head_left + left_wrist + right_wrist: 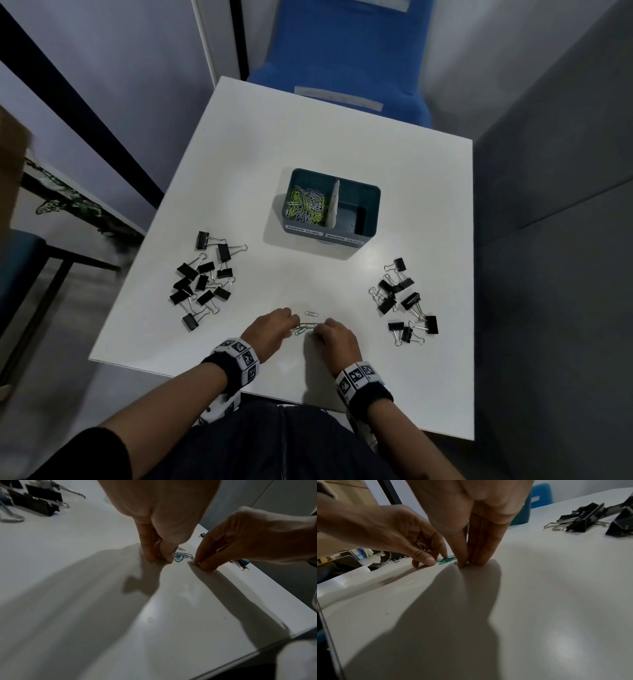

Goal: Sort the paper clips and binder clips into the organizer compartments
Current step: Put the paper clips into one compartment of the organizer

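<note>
Paper clips (pixel 306 327), the last few loose ones, lie in a small tangle near the front edge of the worktop (pixel 342 150), right between the two hands. One more white clip (pixel 311 313) sits just behind them, apart from the tangle.

Going left to right: a scatter of black binder clips (pixel 202 281) lies on the left of the worktop. Next comes the left hand (pixel 270 327), fingers curled down with thumb and fingertips (pixel 161 559) pressed to the surface at the left end of the tangle; it seems to pinch a clip, though the wrist views do not show the clip clearly. The right hand (pixel 334 337) mirrors it, its fingers (pixel 462 561) bunched and pointing straight down onto a clip at the right end. Further right lies a second scatter of binder clips (pixel 404 301).

The step in hand looks like gathering the remaining paper clips. The next move calls for getting thin wire off a smooth, flat surface: slide or tip a clip up enough to pinch it, then carry it to the organizer (pixel 330 209) and drop it left of the divider (pixel 334 202).

The organizer stands behind the hands, at mid worktop. Its left compartment, labelled for paper clips, holds a heap of white and yellow-green clips. Its right compartment, labelled for binder clips, shows only a dark floor, so none of the binder clips seem to be sorted yet.
</note>
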`<state>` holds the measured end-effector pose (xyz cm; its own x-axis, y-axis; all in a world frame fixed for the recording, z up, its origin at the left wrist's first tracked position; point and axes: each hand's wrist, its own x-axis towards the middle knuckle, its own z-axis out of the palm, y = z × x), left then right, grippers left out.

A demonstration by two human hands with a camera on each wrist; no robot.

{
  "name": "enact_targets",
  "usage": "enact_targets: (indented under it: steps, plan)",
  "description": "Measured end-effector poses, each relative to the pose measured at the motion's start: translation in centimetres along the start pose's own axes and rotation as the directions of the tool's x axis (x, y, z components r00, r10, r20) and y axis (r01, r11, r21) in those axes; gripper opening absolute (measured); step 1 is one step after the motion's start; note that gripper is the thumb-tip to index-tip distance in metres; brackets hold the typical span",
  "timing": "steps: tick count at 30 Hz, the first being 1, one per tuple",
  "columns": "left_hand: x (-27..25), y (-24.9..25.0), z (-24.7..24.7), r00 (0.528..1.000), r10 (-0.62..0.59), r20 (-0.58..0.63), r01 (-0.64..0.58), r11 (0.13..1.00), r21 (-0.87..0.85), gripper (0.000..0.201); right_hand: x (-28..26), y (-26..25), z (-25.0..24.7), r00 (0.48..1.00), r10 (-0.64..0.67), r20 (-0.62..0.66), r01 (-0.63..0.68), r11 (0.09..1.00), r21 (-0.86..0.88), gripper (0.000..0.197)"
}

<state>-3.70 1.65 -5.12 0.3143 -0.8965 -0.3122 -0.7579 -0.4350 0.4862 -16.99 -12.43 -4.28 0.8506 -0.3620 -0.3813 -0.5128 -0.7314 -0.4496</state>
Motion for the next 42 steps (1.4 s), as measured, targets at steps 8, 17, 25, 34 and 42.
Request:
enact_targets:
  steps: [8, 17, 25, 34, 42]
  plan:
    - [-0.4, -1.0, -1.5, 0.985, -0.173, 0.001, 0.172, 0.978, -0.115, 0.043, 1.6, 0.1, -0.8, 0.999, -0.026, -0.043, 0.028, 0.998, 0.054, 0.041]
    - [0.5, -0.2, -1.0, 0.990, -0.137, 0.027, 0.139, 0.981, -0.137, 0.047, 2.4, -0.1, 0.3, 0.997, -0.044, -0.071, 0.046, 0.999, 0.028, 0.016]
    - [0.7, 1.1, 0.0, 0.993, -0.079, -0.086, 0.076, 0.996, -0.041, 0.053, 2.8, -0.7, -0.2, 0.999, 0.004, -0.042, -0.004, 1.000, -0.004, 0.016]
    - [2.6, 1.2, -0.8, 0.986, -0.166, -0.025, 0.166, 0.986, -0.004, 0.008, 3.9, -0.9, -1.2, 0.981, 0.168, 0.098, -0.167, 0.986, -0.019, 0.016]
    - [3.7, 1.2, -3.6, 0.953, -0.289, 0.094, 0.300, 0.944, -0.140, 0.006, 3.7, -0.2, -1.6, 0.977, 0.191, 0.098, -0.194, 0.981, 0.022, 0.014]
